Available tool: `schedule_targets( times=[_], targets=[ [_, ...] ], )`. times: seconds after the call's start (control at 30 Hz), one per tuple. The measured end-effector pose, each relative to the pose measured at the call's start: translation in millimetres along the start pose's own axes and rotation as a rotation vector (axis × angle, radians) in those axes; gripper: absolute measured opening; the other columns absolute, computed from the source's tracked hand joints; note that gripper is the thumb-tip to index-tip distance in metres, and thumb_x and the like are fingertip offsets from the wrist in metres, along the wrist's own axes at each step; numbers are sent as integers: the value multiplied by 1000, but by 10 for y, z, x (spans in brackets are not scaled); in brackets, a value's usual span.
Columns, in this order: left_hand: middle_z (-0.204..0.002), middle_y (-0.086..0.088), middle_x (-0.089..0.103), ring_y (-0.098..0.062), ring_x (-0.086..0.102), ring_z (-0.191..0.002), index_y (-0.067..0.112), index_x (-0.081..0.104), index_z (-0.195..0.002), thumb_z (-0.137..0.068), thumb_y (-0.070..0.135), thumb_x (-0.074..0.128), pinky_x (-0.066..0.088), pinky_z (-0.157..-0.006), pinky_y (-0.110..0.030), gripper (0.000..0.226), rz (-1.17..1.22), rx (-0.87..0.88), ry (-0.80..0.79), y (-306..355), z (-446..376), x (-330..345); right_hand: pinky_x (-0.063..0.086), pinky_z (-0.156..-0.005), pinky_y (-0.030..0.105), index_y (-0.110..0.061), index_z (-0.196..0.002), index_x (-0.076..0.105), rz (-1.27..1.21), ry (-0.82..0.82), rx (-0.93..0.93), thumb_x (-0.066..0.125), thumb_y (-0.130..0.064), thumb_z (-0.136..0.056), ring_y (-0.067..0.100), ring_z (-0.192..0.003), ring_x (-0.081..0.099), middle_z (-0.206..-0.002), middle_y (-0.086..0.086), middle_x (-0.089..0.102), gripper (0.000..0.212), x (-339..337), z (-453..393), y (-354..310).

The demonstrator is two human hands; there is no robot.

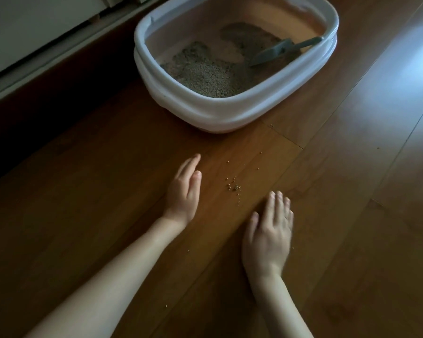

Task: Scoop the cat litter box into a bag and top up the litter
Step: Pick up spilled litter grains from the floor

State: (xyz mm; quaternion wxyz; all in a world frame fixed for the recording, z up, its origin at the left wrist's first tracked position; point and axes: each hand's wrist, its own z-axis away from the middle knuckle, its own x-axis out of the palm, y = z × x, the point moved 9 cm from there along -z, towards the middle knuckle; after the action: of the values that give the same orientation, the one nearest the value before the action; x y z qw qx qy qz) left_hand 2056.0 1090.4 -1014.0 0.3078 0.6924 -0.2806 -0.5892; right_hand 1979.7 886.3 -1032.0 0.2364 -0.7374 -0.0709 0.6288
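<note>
Across the whole view, wooden plank floor (352,215), brown, glossy, pale glare toward the upper right. Along the upper left edge, a pale baseboard or door frame (34,45); deep shadow on the floor just below it.

Litter box (213,113) at top centre, resting on the floor. White rolled rim, a second white band under it, pinkish inner walls. Litter (205,74) inside is grey and granular, spread unevenly: a thick patch at the near left, a thinner patch toward the back, bare pink bottom showing between the two.

Scoop (276,52), grey plastic, lies inside the box at the right. Blade down in the litter, handle leaning up onto the right rim. Neither hand touches it.

Two bare forearms enter from the bottom edge. Left hand (185,191) stands on its outer edge on the floor, fingers straight and together, palm facing right. Holding nothing. Right hand (269,235) lies palm down, fingers extended and slightly spread, somewhat motion-blurred; whether it presses the boards or hovers just above them, cannot tell. Holding nothing.

Spilled litter grains (235,186) lie on the floor between the two hands, a small cluster with strays trailing up toward the box. A few single grains farther down near the forearms.
</note>
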Motion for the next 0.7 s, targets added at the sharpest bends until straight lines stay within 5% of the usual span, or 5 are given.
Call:
schedule_targets(
  times=[0.2,0.4,0.53,0.7],
  targets=[
    [-139,-9,49,-5,38,-125,8,48,-136,-97,23,32,23,-100,0,44,-78,22,12,-123,177,-226,22,-117,43,-3,-146,33,-184,-140,-297,33,-20,-95,28,-144,23,-151,14,34,54,277,-607,-820],
    [-140,-6,49,-6,39,-127,10,48,-136,-97,29,30,26,-99,-4,46,-166,-8,15,-397,426,-504,18,-117,30,-14,-144,40,-222,-212,-335,39,-23,-97,18,-143,24,-148,3,42,47,162,-1344,-492],
    [-139,-7,49,-9,41,-128,9,49,-135,-98,29,30,26,-100,-4,46,-189,5,-6,-429,413,-506,15,-119,33,-18,-143,42,-158,-496,-736,32,-34,-98,13,-144,23,-150,0,38,49,403,-1157,-770],
    [-138,-8,50,-9,42,-127,7,50,-134,-98,25,32,26,-100,-2,44,-183,-2,0,-397,446,-485,23,-118,36,-10,-140,47,-200,-646,-986,40,-24,-96,16,-141,30,-146,6,43,46,382,-582,-813]
  ],
)
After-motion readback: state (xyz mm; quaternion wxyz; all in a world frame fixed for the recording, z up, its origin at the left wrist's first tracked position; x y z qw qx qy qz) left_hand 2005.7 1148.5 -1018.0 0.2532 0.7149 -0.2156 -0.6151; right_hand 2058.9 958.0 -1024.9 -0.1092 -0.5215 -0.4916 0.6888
